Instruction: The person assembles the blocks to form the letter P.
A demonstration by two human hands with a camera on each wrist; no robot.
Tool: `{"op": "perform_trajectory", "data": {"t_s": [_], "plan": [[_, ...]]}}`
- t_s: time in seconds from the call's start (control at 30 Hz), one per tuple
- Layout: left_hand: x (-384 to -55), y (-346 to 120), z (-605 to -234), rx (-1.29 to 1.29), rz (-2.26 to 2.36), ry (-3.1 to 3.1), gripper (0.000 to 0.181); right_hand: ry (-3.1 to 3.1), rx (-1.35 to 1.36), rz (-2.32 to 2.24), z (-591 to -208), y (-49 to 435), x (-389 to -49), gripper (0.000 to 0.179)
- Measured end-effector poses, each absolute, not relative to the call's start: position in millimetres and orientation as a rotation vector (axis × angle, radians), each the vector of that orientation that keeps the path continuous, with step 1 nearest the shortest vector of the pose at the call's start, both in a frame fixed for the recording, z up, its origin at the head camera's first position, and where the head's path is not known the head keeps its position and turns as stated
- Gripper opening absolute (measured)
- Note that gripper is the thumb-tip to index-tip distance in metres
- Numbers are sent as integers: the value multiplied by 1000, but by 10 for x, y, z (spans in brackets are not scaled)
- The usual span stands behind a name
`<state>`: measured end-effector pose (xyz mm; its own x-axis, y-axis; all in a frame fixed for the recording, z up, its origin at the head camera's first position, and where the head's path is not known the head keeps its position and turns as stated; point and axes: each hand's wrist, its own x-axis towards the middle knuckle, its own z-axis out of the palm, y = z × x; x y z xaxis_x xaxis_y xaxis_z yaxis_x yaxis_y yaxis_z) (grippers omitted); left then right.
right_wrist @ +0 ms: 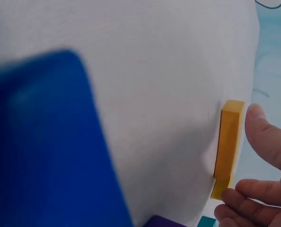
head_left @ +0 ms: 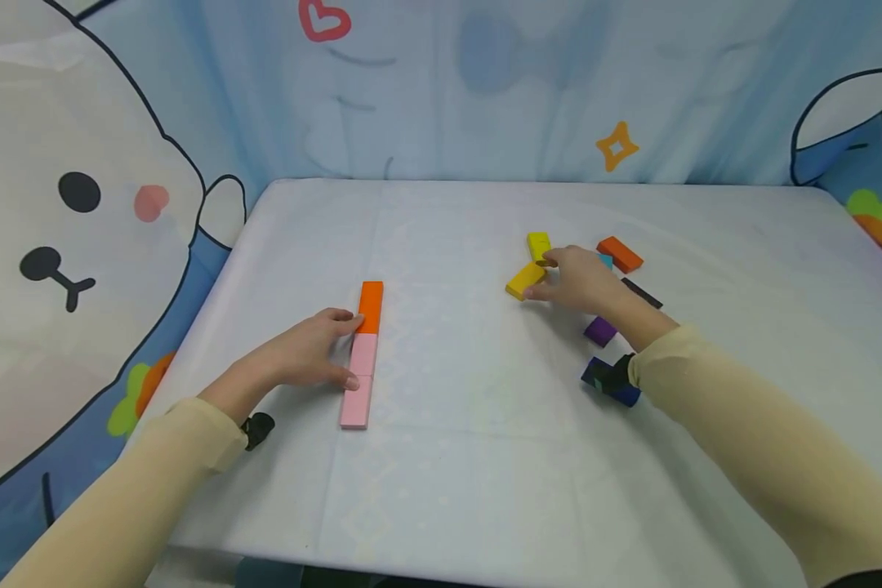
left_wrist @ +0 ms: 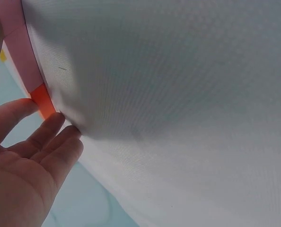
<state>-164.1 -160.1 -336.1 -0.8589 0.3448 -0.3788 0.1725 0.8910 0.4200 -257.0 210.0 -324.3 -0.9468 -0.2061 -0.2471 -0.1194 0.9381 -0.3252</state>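
On the left of the table, an orange block (head_left: 370,307) and two pink blocks (head_left: 363,354) lie end to end in a straight row. My left hand (head_left: 312,351) rests along the row's left side, index fingertip at the orange block and thumb at the nearer pink one, fingers loosely extended. Across the table my right hand (head_left: 576,282) reaches over to a yellow block (head_left: 525,281), its thumb and fingers spread beside the block's near side. Just beyond lies another yellow block (head_left: 538,244), partly overlapped by the fingertips.
Around the right forearm lie an orange-red block (head_left: 621,254), a light-blue block (head_left: 606,260), a dark block (head_left: 643,292), a purple block (head_left: 600,331) and a dark-blue block (head_left: 625,395), partly covered by the wrist strap. A printed curtain (head_left: 441,98) hangs behind the table.
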Motion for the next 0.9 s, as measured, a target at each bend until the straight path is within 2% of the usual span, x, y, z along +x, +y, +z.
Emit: {"op": "perform_trajectory", "data": {"t_s": [0.9], "plan": [[-1627,-1615,-3364,389,535,2609,93,2827,-149,-428,-3274,2004,-2554,73]]}}
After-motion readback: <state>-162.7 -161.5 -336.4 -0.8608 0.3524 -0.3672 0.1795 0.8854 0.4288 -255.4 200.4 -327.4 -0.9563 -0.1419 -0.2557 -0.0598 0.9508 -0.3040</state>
